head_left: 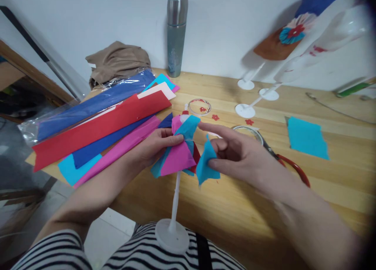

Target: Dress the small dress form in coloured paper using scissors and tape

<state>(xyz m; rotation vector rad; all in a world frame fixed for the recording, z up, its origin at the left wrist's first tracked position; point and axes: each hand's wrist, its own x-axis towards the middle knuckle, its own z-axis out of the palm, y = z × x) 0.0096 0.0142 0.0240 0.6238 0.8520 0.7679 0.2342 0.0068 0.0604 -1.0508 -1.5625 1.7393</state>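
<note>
My left hand is closed around the middle of a small white stand figure wrapped in pink and turquoise crepe paper. Its thumb presses on the paper at the waist, where a thin pale band shows. Below the paper, a slim white stem runs down to a round white base close to my striped shirt. A loose turquoise paper piece is pinched between the thumb and bent fingers of my right hand. That hand's index finger reaches toward the wrapped paper's upper edge. A red ring shows at the figure's neck.
Red, blue and pink paper strips lie at left before a brown cloth. A metal flask stands by the wall. Right are orange-handled scissors, a tape roll, a turquoise square and white stands.
</note>
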